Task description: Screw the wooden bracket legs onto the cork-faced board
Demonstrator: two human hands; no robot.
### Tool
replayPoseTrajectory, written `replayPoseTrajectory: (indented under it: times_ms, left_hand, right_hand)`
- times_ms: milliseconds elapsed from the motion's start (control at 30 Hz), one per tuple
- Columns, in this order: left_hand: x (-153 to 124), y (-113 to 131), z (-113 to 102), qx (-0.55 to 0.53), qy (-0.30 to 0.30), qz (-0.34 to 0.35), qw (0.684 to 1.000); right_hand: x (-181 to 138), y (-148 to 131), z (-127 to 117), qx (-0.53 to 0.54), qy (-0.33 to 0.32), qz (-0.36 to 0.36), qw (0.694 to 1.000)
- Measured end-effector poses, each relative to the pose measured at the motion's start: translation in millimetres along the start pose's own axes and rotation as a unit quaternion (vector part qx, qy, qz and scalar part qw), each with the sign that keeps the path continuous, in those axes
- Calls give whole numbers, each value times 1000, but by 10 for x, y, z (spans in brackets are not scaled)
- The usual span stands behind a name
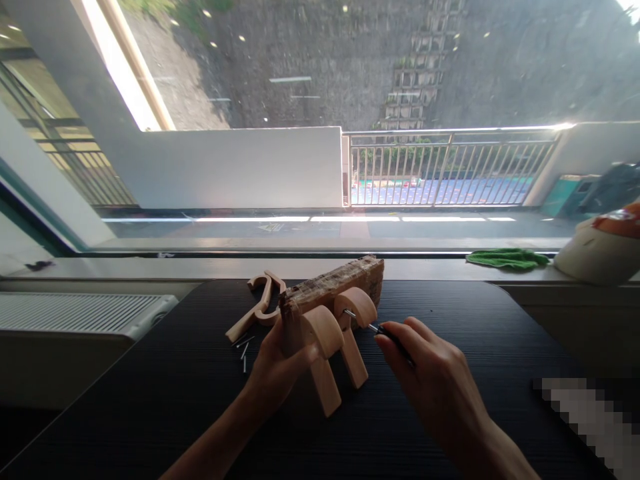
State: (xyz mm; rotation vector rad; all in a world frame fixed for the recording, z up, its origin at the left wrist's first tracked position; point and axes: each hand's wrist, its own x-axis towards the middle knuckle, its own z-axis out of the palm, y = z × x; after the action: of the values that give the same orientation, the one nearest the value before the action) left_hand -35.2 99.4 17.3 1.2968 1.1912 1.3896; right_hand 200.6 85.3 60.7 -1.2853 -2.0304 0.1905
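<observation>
A rough, weathered wooden board [333,277] stands on edge on the black table [200,400]. Two curved light-wood hooks sit against its near face, a left hook [327,387] and a right hook [356,360]. My left hand [277,373] is closed around the board's left end and the left hook, its thumb on the hook's curve. In my right hand [435,363] is a screwdriver [397,343] with a dark handle. Its metal shaft points left at the right hook's curve, where a screw [349,313] shows. Whether the tip touches the screw I cannot tell.
More curved wooden hooks [260,310] lie left of the board, with several loose screws [245,353] beside them. A green cloth [507,259] and a pale pot [595,250] rest on the windowsill. A radiator [85,313] stands at the left. A blurred, pixelated patch covers the lower right.
</observation>
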Motion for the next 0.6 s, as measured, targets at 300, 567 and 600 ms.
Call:
replayPoseTrajectory:
  times_ms: [300,567,600]
  left_hand:
    - [-7,-18,-29,33,-9,11,999]
    - [-11,40,4,14,1,-12,1000]
    - [-11,46,9,11,5,-11,1000]
  right_hand:
    - [6,-4,19,63,-8,33,997]
    - [5,17,-2,36,40,-18,998]
    - [8,19,-7,26,41,-17,999]
